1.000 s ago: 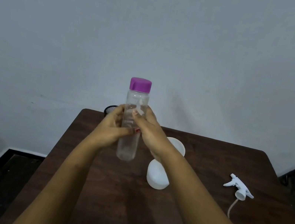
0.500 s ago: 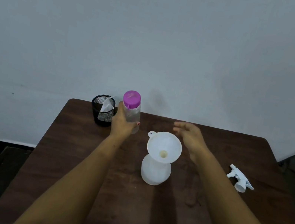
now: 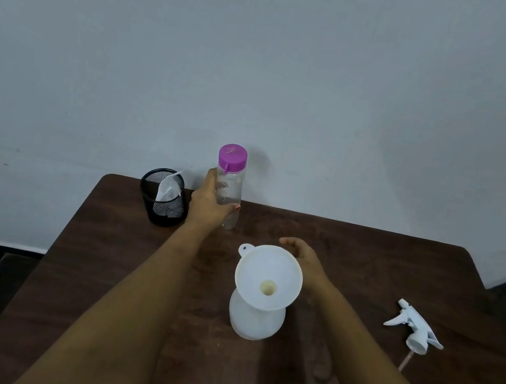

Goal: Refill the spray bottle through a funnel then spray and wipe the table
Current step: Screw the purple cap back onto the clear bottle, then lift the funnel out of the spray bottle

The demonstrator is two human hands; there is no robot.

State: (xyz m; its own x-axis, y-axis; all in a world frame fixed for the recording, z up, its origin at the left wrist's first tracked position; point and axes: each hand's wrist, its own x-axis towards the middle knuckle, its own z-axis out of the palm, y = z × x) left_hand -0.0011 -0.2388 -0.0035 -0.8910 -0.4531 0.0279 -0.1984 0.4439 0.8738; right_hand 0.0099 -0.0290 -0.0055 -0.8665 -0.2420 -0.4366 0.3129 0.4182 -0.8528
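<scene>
A white spray bottle body (image 3: 255, 321) stands mid-table with a white funnel (image 3: 268, 276) seated in its neck. My left hand (image 3: 209, 206) grips a clear water bottle (image 3: 230, 188) with a purple cap, upright at the far edge of the table. My right hand (image 3: 304, 255) hovers just behind the funnel's right rim, fingers loosely apart and holding nothing. The white trigger spray head (image 3: 414, 329) with its dip tube lies on the table to the right.
A black mesh cup (image 3: 163, 198) holding a white cloth sits at the table's far left corner, next to the water bottle. The dark wooden table (image 3: 399, 270) meets a pale wall behind. Dark floor lies to the left.
The capped water bottle went from held up in both hands down to the far table edge in my left hand. My right hand let go and moved behind the funnel.
</scene>
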